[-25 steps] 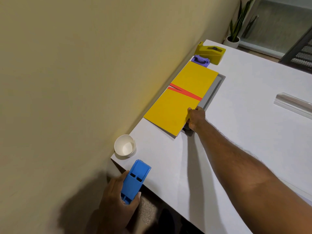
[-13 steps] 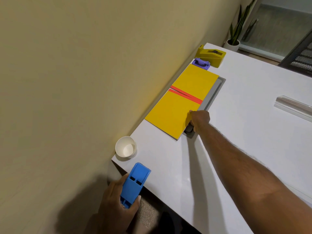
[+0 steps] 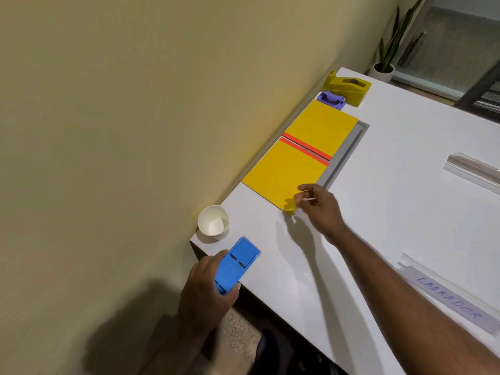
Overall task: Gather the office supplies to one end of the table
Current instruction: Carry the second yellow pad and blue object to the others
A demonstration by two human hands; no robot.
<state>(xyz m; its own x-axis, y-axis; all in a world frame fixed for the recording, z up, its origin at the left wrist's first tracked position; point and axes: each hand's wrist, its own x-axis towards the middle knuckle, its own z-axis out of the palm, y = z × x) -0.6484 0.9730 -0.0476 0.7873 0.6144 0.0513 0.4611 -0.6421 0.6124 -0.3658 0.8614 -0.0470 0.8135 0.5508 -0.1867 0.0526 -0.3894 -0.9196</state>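
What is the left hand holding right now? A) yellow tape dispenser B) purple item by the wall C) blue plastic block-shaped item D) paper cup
C: the left hand grips the blue plastic item at the near table corner, while the paper cup, yellow tape dispenser and purple item all sit untouched on the table.
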